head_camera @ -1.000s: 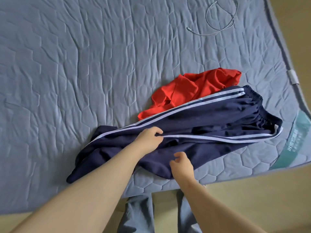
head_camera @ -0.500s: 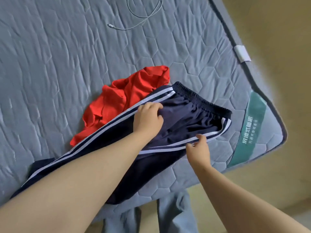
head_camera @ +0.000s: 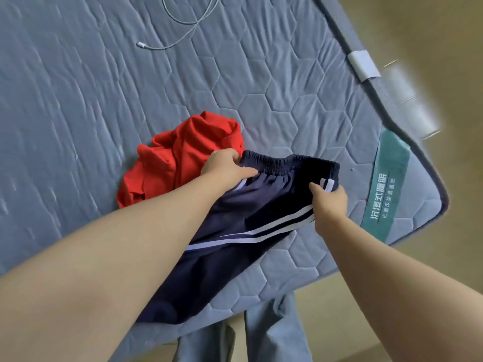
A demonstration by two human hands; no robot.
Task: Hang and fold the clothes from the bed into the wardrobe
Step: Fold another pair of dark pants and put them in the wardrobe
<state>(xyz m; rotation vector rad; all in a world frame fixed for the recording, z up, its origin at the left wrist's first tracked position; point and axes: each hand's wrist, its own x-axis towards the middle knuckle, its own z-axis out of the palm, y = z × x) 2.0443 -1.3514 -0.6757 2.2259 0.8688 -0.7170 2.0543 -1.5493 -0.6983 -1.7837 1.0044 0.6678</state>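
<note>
Navy track pants (head_camera: 251, 212) with white side stripes lie on the grey quilted bed (head_camera: 274, 100), waistband toward the far side. My left hand (head_camera: 224, 167) grips the left end of the elastic waistband. My right hand (head_camera: 330, 198) grips the right end of the waistband at the white stripe. The pant legs run back under my left forearm toward the bed's near edge. A crumpled red garment (head_camera: 180, 158) lies on the bed just left of the pants, partly behind my left hand.
A white charging cable (head_camera: 180, 35) lies on the bed at the far side. A teal label (head_camera: 386, 189) marks the bed's right corner, with tan floor (head_camera: 444, 48) beyond. My grey trouser legs (head_camera: 277, 330) stand at the near edge.
Both hands moved from the middle of the pants up to the waistband and took hold of its two ends. The view swung to the right.
</note>
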